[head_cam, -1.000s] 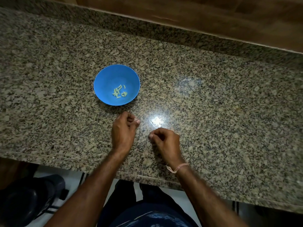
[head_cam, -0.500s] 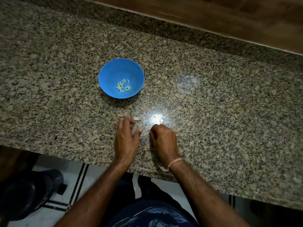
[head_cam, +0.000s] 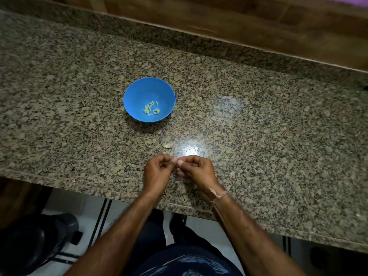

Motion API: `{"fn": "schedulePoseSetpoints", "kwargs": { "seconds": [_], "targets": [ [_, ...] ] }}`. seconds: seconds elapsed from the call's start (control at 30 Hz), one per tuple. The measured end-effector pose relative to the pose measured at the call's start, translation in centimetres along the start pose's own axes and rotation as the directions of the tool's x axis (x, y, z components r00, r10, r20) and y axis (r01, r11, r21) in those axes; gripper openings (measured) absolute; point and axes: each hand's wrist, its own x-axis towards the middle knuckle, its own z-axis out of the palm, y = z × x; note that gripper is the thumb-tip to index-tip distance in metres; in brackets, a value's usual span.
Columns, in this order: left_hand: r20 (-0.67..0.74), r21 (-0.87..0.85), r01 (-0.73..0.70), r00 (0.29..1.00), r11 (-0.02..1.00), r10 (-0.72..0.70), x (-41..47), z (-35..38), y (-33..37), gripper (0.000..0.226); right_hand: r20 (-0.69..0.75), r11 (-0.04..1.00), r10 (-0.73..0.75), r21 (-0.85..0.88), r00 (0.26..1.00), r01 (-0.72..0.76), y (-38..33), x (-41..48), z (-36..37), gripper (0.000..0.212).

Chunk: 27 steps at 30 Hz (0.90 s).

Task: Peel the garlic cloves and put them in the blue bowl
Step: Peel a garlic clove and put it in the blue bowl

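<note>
I'm watching the left hand (head_cam: 157, 173) and right hand (head_cam: 198, 172) curling fingertip to fingertip over the near edge of the counter (head_cam: 268, 140). I can't tell whether they're pinching anything. The blue bowl (head_cam: 137, 92) is sitting farther back, slightly left, holding peeled garlic cloves (head_cam: 151, 110).

The blue bowl (head_cam: 139, 90) sits left of centre on the granite counter (head_cam: 278, 136), with a small pale scrap (head_cam: 166, 146) in the lane between it and the left hand (head_cam: 157, 172) and right hand (head_cam: 196, 171), bunched together at lower middle. Stone on the right and far left lies open up to the wooden ledge (head_cam: 239, 22) along the top.
</note>
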Motion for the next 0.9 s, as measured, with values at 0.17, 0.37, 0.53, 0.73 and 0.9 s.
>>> {"fn": "schedulePoseSetpoints", "kwargs": {
  "seconds": [0.17,0.37,0.53,0.73,0.9],
  "targets": [
    [-0.015,0.077,-0.063,0.998,0.995,0.065,-0.5,-0.1,0.3,0.013,-0.029,0.926,-0.214,-0.326,0.977,0.193,0.9,-0.2,0.0,0.021],
    [0.133,-0.167,0.213,0.972,0.963,-0.192,-0.2,-0.4,0.3,0.023,0.148,0.479,-0.588,-0.728,0.795,0.49,0.9,0.2,-0.1,0.024],
    [0.028,0.029,-0.021,0.999,0.999,0.02,-0.6,-0.5,0.5,0.019,0.064,0.87,-0.275,-0.407,0.959,0.277,-0.3,0.0,0.1,0.023],
    [0.065,0.138,0.007,0.998,0.99,-0.016,-0.2,-0.5,0.7,0.022,0.021,0.85,-0.218,-0.488,0.976,0.201,0.0,-0.1,0.4,0.026],
    [0.098,-0.02,0.091,0.991,0.996,-0.089,-0.5,-0.3,1.0,0.017,0.033,0.723,-0.36,-0.622,0.932,0.301,-0.3,0.0,0.9,0.031]
  ]
}}
